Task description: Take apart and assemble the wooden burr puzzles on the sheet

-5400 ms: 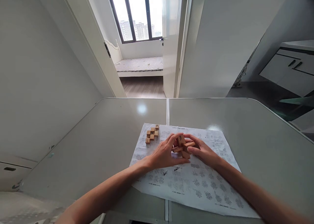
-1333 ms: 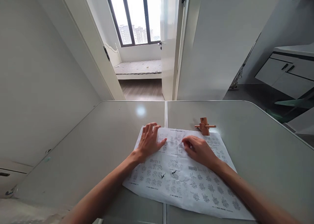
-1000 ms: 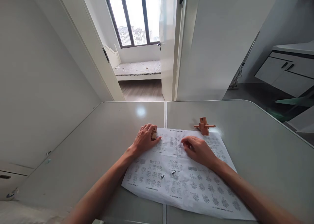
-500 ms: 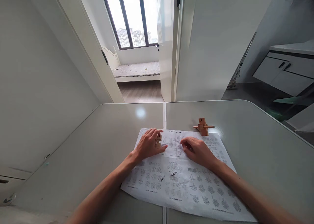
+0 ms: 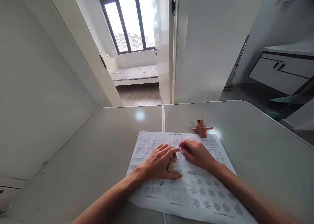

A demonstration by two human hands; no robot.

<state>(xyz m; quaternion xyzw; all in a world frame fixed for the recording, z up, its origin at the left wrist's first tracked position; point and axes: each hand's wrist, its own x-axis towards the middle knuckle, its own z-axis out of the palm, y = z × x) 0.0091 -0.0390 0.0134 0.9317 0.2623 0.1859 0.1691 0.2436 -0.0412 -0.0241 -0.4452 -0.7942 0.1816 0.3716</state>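
A small notched wooden puzzle piece (image 5: 171,164) with a dark mark sits in my left hand (image 5: 160,162), between the curled fingers and the thumb; the hand covers part of it. Under both hands lies a large creased paper sheet (image 5: 147,144) printed with rows of small diagrams. On the sheet's upper part rests my right hand (image 5: 197,153), its fingers curled inward and their tips close to the left fingertips. What those fingers hold, if anything, is hidden. Just past the far edge of the paper stands a crossed wooden puzzle assembly (image 5: 201,129) with a thin rod through it.
The grey table (image 5: 117,126) has a pale seam down its middle and a rounded far right corner. Beyond it, an open door (image 5: 164,47) shows a bed (image 5: 137,73) under a window. White cabinets (image 5: 274,70) hang at the right.
My left hand has moved right and nearer to me with the wooden puzzle piece, now close to my right hand. The right hand has stayed nearly still. The view has tilted slightly.
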